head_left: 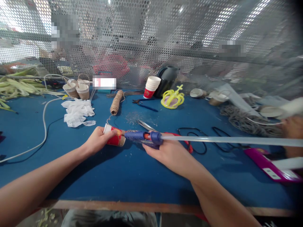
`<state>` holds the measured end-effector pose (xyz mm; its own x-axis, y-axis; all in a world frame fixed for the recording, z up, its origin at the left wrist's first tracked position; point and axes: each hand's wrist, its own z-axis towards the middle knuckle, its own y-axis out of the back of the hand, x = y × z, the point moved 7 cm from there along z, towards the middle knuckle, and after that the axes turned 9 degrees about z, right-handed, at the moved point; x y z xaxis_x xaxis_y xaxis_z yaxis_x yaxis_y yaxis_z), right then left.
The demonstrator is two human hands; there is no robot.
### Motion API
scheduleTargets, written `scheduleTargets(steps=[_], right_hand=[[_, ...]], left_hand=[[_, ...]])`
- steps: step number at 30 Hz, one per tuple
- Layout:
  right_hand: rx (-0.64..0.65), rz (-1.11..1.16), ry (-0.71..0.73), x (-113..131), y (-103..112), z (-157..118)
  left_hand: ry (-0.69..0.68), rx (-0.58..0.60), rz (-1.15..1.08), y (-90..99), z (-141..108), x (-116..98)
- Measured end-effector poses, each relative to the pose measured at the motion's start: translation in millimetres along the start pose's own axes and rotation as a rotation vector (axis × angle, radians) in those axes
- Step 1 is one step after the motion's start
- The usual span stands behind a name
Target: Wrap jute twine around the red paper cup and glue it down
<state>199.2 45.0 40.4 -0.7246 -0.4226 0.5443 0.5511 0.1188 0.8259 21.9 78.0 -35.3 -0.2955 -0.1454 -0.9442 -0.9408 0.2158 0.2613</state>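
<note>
My left hand (99,138) is closed around a red paper cup (113,138) lying on its side, its white rim to the left. Twine covers the cup's base end on the right. My right hand (169,153) grips a blue glue gun (142,136), whose nozzle points left at the twine-covered end. A long translucent glue stick (227,139) sticks out of the gun's back to the right. Behind the cup lies a roll of twine (116,102), with a strand running down towards the cup.
Scissors (145,125) with red handles and pliers (146,105) lie beyond the gun. Stacked cups (152,86), a yellow crown (172,98) and white gloves (77,113) stand or lie behind. At right are black cable, a purple item (265,165) and another person's hand (293,132).
</note>
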Motion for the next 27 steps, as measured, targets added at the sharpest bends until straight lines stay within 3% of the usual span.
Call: scheduleTargets(steps=[16,27], right_hand=[[-0.016,0.104,-0.107,-13,-1,6],[0.005,0.111,-0.098,-10,2,1]], left_hand=[[-0.071,0.008,0.129,-0.3,0,1],[-0.090,0.003,0.136,0.2,-1,-2]])
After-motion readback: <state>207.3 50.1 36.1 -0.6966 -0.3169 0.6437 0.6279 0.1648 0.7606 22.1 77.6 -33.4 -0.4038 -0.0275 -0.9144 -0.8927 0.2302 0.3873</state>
